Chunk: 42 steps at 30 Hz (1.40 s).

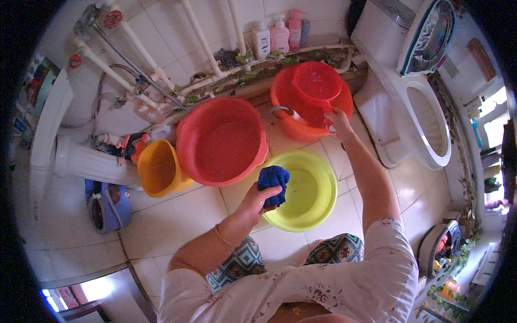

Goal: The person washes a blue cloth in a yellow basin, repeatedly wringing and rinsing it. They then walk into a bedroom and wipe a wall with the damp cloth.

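A bunched dark blue cloth (274, 181) is gripped in my left hand (258, 202), held over the left edge of a yellow-green plastic basin (329, 194). My right hand (338, 123) grips the handle of a red plastic dipper (317, 82), which is over an orange-red basin (280, 109) near the wall. A shower head (295, 116) on a hose lies at that basin, close to the dipper. Left of these stands a larger red basin (226, 141). A yellow-orange bucket (158, 169) stands beside it.
White toilet (387, 133) with raised lid stands at the right. Pipes, leafy plants (246, 78) and several bottles (280, 35) line the wall. A blue bucket-like container (115, 206) sits beside the sink pedestal (95, 163) at the left. A round container (429, 248) holds small items at lower right.
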{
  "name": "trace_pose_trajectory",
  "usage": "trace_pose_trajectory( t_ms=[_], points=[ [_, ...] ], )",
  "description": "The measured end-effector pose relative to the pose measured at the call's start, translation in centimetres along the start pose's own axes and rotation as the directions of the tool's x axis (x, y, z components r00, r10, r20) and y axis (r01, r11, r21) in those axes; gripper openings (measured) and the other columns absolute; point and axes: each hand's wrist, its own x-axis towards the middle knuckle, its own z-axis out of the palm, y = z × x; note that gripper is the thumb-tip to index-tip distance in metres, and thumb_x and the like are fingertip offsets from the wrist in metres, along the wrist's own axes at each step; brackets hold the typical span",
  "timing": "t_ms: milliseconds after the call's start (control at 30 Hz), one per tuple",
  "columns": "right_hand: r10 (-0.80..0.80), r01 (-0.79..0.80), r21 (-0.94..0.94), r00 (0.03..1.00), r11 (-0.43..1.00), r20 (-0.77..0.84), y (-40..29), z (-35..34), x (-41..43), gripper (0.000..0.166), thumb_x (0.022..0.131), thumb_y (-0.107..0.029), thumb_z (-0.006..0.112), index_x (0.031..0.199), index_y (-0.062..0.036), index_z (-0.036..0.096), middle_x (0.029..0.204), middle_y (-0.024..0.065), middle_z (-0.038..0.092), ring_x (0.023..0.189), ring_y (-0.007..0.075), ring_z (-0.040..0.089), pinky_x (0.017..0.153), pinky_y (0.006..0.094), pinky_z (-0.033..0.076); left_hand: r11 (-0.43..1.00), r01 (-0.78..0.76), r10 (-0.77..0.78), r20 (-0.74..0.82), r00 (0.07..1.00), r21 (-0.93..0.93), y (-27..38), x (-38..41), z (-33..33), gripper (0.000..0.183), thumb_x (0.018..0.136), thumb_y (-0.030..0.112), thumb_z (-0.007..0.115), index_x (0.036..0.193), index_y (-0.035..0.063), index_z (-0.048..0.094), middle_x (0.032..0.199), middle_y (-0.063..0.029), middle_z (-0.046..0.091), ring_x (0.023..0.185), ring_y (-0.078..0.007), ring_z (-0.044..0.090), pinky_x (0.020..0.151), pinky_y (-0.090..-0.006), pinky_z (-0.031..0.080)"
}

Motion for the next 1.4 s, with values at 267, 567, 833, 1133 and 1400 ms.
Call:
trace_pose_trajectory(
  t_ms=[267, 567, 833, 1133, 1400],
  points=[
    [0.021, 0.004, -0.105, 0.972, 0.994, 0.234, -3.9, -6.0, -9.7, 0.034, 0.079, -0.017, 0.057, 0.112, -0.0103, 0.049, 0.071, 0.0007, 0.053, 0.049, 0.0103, 0.049, 0.04, 0.0254, 0.038, 0.246, -0.377, 0.072, 0.371, 0.926, 0.893, -7.6, 12.6, -5.4, 0.068, 0.057, 0.018, 0.069, 0.119, 0.0023, 0.045, 0.105, -0.0186, 0.057, 0.098, -0.0313, 0.056, 0.087, -0.0377, 0.044],
    [0.207, -0.136, -0.253, 0.938, 0.958, 0.278, 1.0, -8.9, -20.7, 0.052, 0.077, -0.007, 0.058, 0.126, -0.0053, 0.04, 0.07, 0.0027, 0.054, 0.047, 0.0086, 0.05, 0.037, 0.0213, 0.04, -0.199, -0.531, -0.051, 0.533, 0.845, 0.824, -10.6, 15.4, -3.1, 0.055, 0.068, 0.023, 0.061, 0.12, 0.0141, 0.047, 0.117, -0.0173, 0.049, 0.106, -0.0383, 0.047, 0.088, -0.044, 0.042],
    [0.376, -0.237, -0.411, 0.877, 0.88, 0.3, 6.8, -7.5, -24.4, 0.049, 0.077, -0.006, 0.057, 0.124, -0.0089, 0.044, 0.065, -0.0005, 0.054, 0.048, 0.0072, 0.05, 0.038, 0.0219, 0.041, 0.894, 0.326, -0.416, 0.294, 0.861, 0.308, -10.8, 16.8, -3.7, 0.033, 0.083, 0.045, 0.049, 0.094, 0.0152, 0.057, 0.074, 0.0003, 0.062, 0.068, -0.0156, 0.06, 0.06, -0.0309, 0.049],
    [0.217, -0.032, -0.629, 0.951, 0.777, 0.22, 13.6, -7.3, -23.9, 0.049, 0.075, -0.014, 0.061, 0.121, -0.0077, 0.045, 0.072, 0.0099, 0.062, 0.056, 0.0185, 0.059, 0.051, 0.0313, 0.048, 0.915, 0.383, -0.399, 0.15, 0.905, 0.124, -17.3, 22.6, -3.4, 0.024, 0.079, 0.036, 0.057, 0.099, 0.0222, 0.056, 0.075, 0.0012, 0.062, 0.063, -0.0125, 0.06, 0.053, -0.0291, 0.051],
    [-0.175, 0.334, -0.69, 0.94, 0.642, 0.292, 15.5, -6.4, -23.4, 0.052, 0.073, -0.008, 0.062, 0.121, -0.0046, 0.044, 0.089, 0.0155, 0.062, 0.074, 0.025, 0.062, 0.066, 0.0332, 0.05, 0.256, -0.443, 0.276, 0.374, 0.885, 0.859, -21.3, 27.9, -6.9, 0.037, 0.074, 0.032, 0.056, 0.107, 0.015, 0.056, 0.095, -0.0108, 0.063, 0.085, -0.0252, 0.061, 0.072, -0.0378, 0.048]
  ],
)
